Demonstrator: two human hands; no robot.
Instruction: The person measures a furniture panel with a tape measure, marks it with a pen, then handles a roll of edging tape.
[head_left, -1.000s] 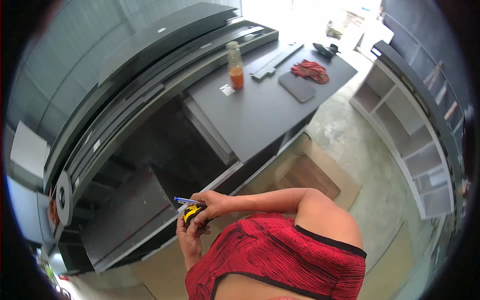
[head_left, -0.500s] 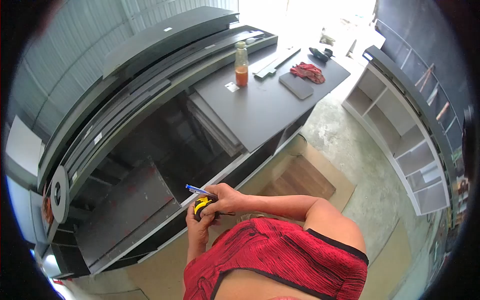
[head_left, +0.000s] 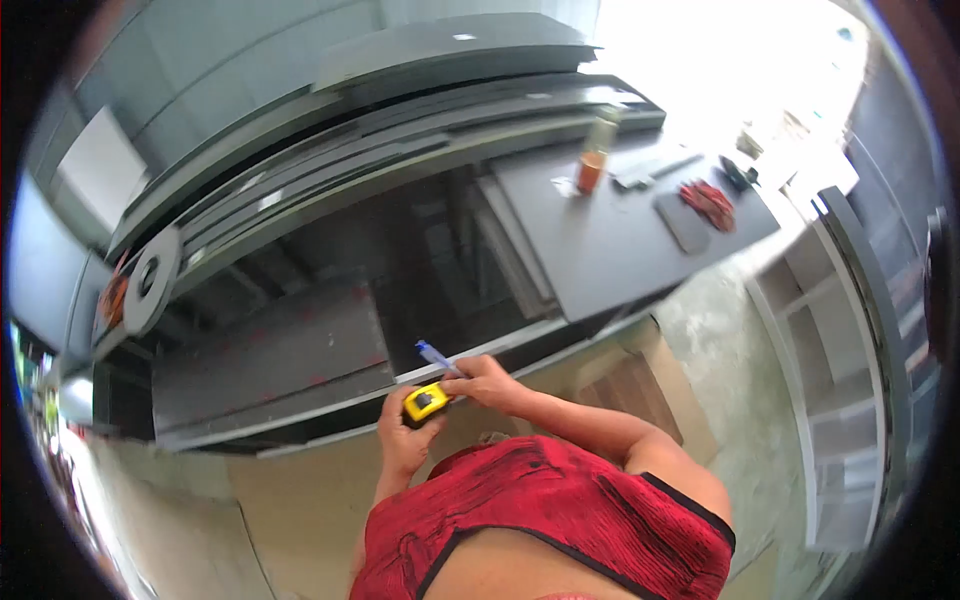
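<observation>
A yellow and black tape measure [head_left: 426, 402] sits in my left hand [head_left: 403, 436], with the fingers wrapped round its case. Close beside it, my right hand [head_left: 484, 383] grips a blue and white pen [head_left: 437, 356] that points up and to the left. The right fingertips are at the upper right edge of the tape measure. Both hands are in front of my red shirt, near the front rail [head_left: 490, 347] of the dark workbench. A dark panel [head_left: 270, 350] lies in the bench just beyond them.
On the grey board [head_left: 600, 255] stand a bottle of orange liquid [head_left: 592, 165], a red cloth [head_left: 709, 205] and a small dark panel [head_left: 682, 222]. Long dark boards [head_left: 400, 135] line the back. A white shelf unit [head_left: 835, 345] stands at right; brown sheets [head_left: 330, 520] cover the floor.
My view has turned to the left, so the bench and bottle appear farther right. The right hand has shifted off the tape measure's top, showing more of its yellow case.
</observation>
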